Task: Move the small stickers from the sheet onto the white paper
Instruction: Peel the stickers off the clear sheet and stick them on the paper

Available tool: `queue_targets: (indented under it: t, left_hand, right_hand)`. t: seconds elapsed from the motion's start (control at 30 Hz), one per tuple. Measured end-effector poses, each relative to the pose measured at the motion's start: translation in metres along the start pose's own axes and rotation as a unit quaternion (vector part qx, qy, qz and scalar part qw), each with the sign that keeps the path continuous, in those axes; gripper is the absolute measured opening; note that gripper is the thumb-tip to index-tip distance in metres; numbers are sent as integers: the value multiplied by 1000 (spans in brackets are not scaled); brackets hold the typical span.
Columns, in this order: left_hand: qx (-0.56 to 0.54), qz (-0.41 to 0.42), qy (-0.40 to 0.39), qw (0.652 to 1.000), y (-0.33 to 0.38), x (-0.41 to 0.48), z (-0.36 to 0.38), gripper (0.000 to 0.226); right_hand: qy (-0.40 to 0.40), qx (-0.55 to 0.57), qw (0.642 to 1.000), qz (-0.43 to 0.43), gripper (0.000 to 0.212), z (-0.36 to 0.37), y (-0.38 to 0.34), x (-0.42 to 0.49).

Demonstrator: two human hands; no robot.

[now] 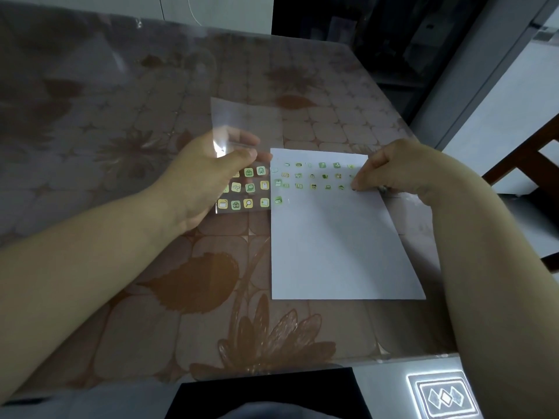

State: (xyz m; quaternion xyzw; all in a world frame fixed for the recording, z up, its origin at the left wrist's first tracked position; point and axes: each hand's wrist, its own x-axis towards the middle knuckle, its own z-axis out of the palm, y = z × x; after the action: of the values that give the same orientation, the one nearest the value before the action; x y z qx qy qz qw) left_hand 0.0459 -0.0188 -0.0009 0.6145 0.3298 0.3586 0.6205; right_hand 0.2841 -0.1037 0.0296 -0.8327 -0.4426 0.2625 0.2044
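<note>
Brown floral worktop [121,152] beneath glossy clear cover; dark wooden chair [514,160] at right; dim recess [378,40] beyond; bright patterned floor tile [444,397].

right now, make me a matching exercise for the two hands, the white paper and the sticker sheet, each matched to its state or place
Things:
1. left hand
2. right hand
3. white paper
4. sticker sheet

States:
a. lies flat, sticker rows across its far end
b. fingertips down at the right end of those rows
c. clear, with stickers only on its near part
d. pinches the clear sheet between thumb and fingers

Pairs: 1-d, 2-b, 3-a, 4-c
</note>
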Motion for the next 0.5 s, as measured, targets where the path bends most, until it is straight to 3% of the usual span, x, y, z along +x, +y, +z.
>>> queue_targets:
  t: [0.17, 0.27, 0.37, 0.5]
  left_hand:
    - [5, -3, -2, 1000, 0, 0, 1, 12]
    - [8, -8, -2, 1000, 1, -1, 1, 12]
    - [-6, -23, -3, 1000, 4, -2, 2, 13]
    - [-33, -54, 1, 998, 9, -3, 3, 17]
  right_hand:
    - [-8, 1, 1000, 14, 15, 0, 0, 1]
    - [-13, -16, 1000, 20, 31, -2, 0, 4]
    - [-25, -32, 999, 16, 35, -3, 4, 6]
    - [66, 44, 995, -51, 20, 0, 0, 2]
